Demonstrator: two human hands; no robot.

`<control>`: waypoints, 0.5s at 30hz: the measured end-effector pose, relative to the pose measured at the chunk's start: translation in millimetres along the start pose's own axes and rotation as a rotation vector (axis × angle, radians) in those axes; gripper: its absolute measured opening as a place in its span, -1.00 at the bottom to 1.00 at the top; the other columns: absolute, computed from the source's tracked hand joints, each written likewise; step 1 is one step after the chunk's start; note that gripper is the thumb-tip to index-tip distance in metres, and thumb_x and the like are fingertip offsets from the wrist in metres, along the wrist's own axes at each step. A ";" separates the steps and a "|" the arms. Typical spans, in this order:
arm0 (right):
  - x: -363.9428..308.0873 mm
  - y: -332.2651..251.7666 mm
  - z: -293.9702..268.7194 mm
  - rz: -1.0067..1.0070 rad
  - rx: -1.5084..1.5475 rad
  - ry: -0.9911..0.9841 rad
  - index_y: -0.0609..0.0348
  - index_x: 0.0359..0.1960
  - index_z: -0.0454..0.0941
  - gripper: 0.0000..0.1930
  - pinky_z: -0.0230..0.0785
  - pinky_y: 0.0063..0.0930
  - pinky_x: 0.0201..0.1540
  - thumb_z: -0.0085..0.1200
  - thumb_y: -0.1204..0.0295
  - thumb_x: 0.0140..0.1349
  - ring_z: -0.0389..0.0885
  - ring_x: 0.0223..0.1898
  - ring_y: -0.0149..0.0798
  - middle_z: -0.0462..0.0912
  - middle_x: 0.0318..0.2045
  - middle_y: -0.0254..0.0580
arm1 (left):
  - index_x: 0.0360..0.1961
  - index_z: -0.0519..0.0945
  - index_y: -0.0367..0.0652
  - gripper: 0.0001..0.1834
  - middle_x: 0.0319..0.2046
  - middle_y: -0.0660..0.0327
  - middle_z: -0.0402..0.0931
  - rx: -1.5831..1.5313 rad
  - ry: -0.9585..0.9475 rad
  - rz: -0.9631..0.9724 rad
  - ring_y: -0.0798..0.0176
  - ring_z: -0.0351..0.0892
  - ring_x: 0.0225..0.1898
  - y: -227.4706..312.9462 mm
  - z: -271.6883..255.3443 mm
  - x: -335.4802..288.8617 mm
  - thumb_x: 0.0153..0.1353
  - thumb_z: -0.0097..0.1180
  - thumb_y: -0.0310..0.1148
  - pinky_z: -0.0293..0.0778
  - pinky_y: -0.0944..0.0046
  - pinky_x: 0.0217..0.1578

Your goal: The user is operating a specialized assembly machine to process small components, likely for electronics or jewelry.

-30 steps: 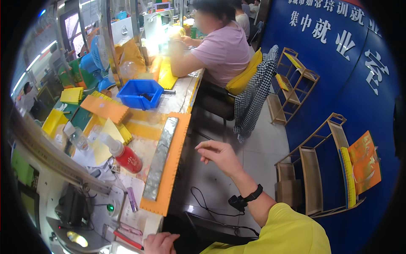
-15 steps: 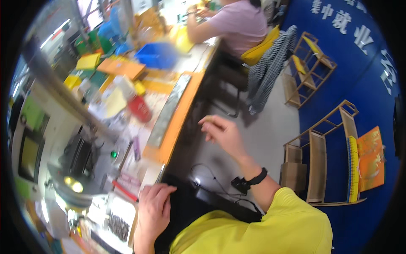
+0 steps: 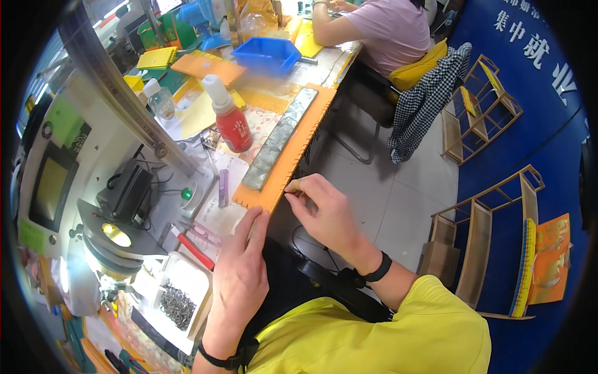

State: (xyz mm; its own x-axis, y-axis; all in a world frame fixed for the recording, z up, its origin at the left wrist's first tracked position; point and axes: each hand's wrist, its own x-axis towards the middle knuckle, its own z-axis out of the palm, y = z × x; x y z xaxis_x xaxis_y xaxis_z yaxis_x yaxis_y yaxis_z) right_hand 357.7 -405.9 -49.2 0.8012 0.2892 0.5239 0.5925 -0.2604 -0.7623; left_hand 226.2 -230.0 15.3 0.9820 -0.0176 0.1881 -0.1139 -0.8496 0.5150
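Observation:
An orange sheet (image 3: pixel 269 196) lies along the table's right edge, with small dark teeth-like bits down its right side and near end. On top of it rests a long flat grey metal bar (image 3: pixel 280 140). My left hand (image 3: pixel 242 274) has its fingers stretched forward, their tips touching the sheet's near end. At the sheet's right edge my right hand (image 3: pixel 324 209) is closed in a pinch; whatever is between the fingertips is too small to make out. A white tray (image 3: pixel 202 277) of small dark pieces sits left of my left hand.
A red bottle with a white cap (image 3: pixel 232 121), a blue bin (image 3: pixel 266 55) and red-handled pliers (image 3: pixel 194 249) stand or lie on the table. A lit lamp (image 3: pixel 112 240) is at the left. Another person (image 3: pixel 389 25) sits beyond; wooden racks (image 3: pixel 476 249) line the blue wall.
My right hand has come left to the orange sheet's edge. My left hand has moved forward and right, from the table's near edge to the sheet's near end. The view has shifted.

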 end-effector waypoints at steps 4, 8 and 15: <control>-0.1 7.5 9.4 -0.021 -0.058 0.037 0.24 -0.03 0.75 -0.82 0.57 -0.52 -0.30 0.39 0.62 0.38 0.79 -0.29 -0.37 0.72 -0.20 -0.22 | 0.55 0.49 -0.14 -0.22 0.50 0.01 0.46 -0.012 -0.049 -0.057 -0.28 0.57 0.39 5.9 -4.3 4.1 0.28 0.09 -0.81 0.57 -0.11 0.33; 2.7 2.4 12.0 -0.009 -0.074 0.029 0.23 -0.08 0.68 -0.83 0.70 -0.34 -0.24 0.40 0.60 0.36 0.82 -0.33 -0.20 0.71 -0.21 -0.16 | 0.54 0.51 -0.14 -0.21 0.52 0.03 0.45 -0.036 -0.049 -0.057 -0.27 0.56 0.39 3.8 -5.9 3.3 0.27 0.09 -0.83 0.56 -0.11 0.34; 9.4 2.4 13.8 -0.083 -0.133 0.093 0.23 -0.11 0.66 -0.80 0.70 -0.33 -0.27 0.42 0.65 0.31 0.83 -0.33 -0.16 0.70 -0.21 -0.14 | 0.54 0.52 -0.14 -0.20 0.52 0.03 0.45 -0.061 -0.070 -0.069 -0.26 0.55 0.41 0.5 -7.7 8.8 0.25 0.08 -0.84 0.54 -0.09 0.38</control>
State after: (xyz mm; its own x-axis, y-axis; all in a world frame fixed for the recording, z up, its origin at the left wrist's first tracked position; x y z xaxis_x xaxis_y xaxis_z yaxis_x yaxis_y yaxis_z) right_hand 365.4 -391.0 -51.4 0.7495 0.2301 0.6207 0.6581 -0.3607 -0.6609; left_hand 233.6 -226.5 23.6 0.9957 0.0013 0.0929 -0.0526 -0.8163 0.5752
